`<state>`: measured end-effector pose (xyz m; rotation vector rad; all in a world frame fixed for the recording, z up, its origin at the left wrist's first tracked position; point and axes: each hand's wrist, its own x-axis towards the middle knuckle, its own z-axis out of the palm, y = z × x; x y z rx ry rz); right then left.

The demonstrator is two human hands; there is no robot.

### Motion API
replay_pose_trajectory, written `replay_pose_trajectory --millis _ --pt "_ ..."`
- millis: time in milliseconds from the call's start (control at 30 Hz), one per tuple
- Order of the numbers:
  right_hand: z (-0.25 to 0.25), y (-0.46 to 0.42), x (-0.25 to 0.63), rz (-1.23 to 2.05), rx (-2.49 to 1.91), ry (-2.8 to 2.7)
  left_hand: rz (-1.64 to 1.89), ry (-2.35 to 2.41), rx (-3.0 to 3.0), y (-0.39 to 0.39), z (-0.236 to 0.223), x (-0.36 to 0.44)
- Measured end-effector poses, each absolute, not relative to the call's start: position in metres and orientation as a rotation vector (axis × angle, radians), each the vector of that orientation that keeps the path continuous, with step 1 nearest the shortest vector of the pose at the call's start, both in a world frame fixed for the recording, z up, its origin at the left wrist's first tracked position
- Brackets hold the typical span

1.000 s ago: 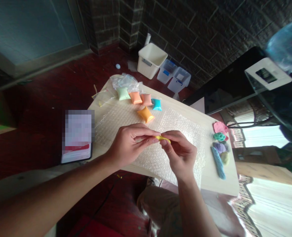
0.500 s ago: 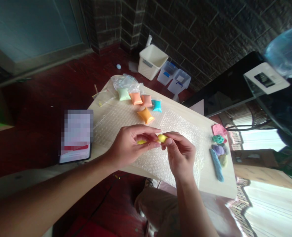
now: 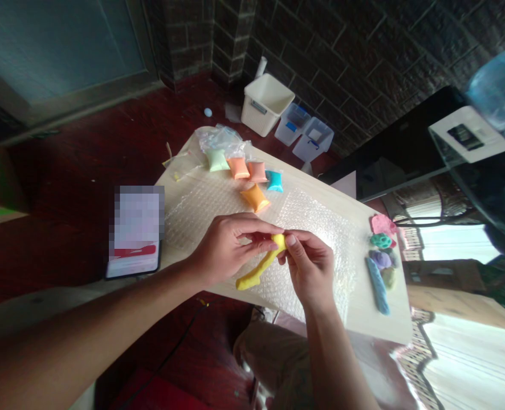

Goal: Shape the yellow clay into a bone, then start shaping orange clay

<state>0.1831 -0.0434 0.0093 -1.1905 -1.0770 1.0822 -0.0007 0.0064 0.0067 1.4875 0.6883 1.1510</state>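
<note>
A long strip of soft yellow modelling clay (image 3: 259, 269) hangs from my fingertips, its loose end slanting down to the left above the bubble wrap (image 3: 312, 219). My left hand (image 3: 229, 247) pinches the clay's thicker upper end between thumb and fingers. From the other side my right hand (image 3: 310, 262) grips the same end, thumb on top and fingers curled behind. Beyond my hands lie sealed clay packets: an orange-yellow one (image 3: 256, 197), a turquoise one (image 3: 275, 181), two peach-orange ones and a pale green one (image 3: 216, 160).
Shaped clay pieces, among them a blue roll (image 3: 378, 285) and a pink piece (image 3: 383, 224), rest at the table's right end. A tablet-like screen (image 3: 135, 250) stands at left. Beyond the table are a white basket (image 3: 263, 111) and two clear bins.
The yellow clay, earlier mostly hidden behind my left fingers, now dangles in a long strip below them. Both hands remain together at its upper end. The view has shifted slightly.
</note>
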Motion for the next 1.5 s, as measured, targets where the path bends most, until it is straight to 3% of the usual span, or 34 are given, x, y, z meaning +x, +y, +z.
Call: replay_pose_trajectory --millis 233,467,933,1500 --pt "0.008 -0.046 0.186 0.976 -1.22 -1.15 1.174 0.737 1.676 0.007 0.009 -0.004" --pt "0.012 -0.046 0.186 0.936 -1.176 -1.211 1.063 0.619 1.281 0.004 0.007 0.001" --pt "0.014 -0.046 0.187 0.879 -1.13 -1.268 0.98 0.552 1.098 0.005 0.007 0.002" --pt "0.02 -0.048 0.185 0.856 -1.128 -1.305 1.089 0.636 1.443 0.005 0.008 -0.001"
